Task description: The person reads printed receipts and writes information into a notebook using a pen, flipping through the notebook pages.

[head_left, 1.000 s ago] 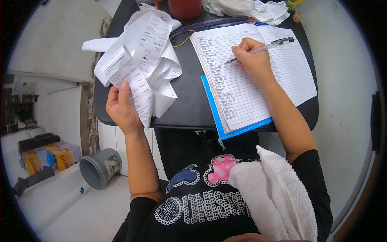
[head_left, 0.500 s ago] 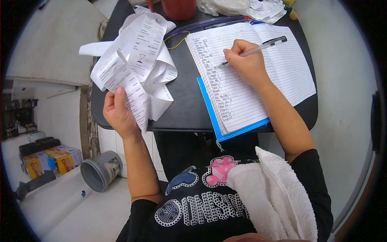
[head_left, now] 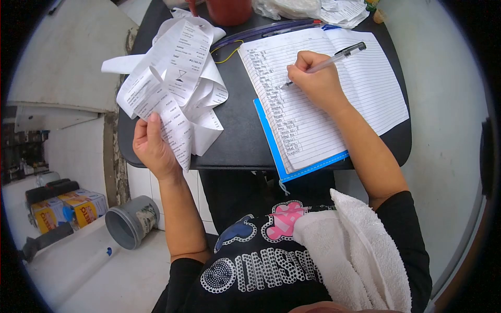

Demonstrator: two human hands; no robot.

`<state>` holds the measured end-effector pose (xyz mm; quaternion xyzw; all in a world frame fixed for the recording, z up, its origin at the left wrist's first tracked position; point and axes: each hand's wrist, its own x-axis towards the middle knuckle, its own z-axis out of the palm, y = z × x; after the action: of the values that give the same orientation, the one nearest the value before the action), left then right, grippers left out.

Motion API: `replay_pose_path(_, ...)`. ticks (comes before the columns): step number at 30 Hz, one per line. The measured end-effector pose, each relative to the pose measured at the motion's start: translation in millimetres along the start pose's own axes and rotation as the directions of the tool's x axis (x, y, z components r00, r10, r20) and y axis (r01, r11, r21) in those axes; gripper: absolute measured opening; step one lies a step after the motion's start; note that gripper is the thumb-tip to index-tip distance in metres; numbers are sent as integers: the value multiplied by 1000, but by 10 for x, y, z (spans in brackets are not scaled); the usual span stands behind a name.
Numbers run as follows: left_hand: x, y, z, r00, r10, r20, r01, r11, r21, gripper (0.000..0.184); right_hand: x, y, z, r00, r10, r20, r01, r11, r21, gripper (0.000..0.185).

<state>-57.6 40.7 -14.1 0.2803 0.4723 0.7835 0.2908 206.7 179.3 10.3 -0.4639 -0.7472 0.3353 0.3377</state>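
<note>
My left hand (head_left: 155, 147) pinches the lower part of a long printed paper receipt (head_left: 180, 117) between thumb and fingers. The receipt curls in several loops over the left half of the black table (head_left: 237, 141). In my right hand (head_left: 318, 83) is a clear pen with a black cap (head_left: 342, 55), its tip on the left page of an open lined notebook (head_left: 318, 135). Handwritten entries run down that page's left side. Under the notebook a blue cover (head_left: 269, 138) sticks out at the left and lower edges.
At the table's far edge stand a red container (head_left: 229, 10), a purple zipped strip (head_left: 271, 28), a plastic bag (head_left: 287, 8) and crumpled papers (head_left: 344, 11). A grey bucket (head_left: 122, 229) lies tipped on the floor, near yellow-and-white boxes (head_left: 86, 206). A white towel (head_left: 360, 255) hangs over my front.
The pen has tilted slightly, its capped end lower and more to the left. My right hand has shifted a little left. My left hand and the receipt hold nearly still.
</note>
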Motion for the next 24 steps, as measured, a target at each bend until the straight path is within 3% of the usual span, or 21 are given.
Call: replay_pose_path(24,-11,15,37,1000,-5,-10,5,1000,-4,11,4,-9,28,999,42,-32,-41,998,50,26)
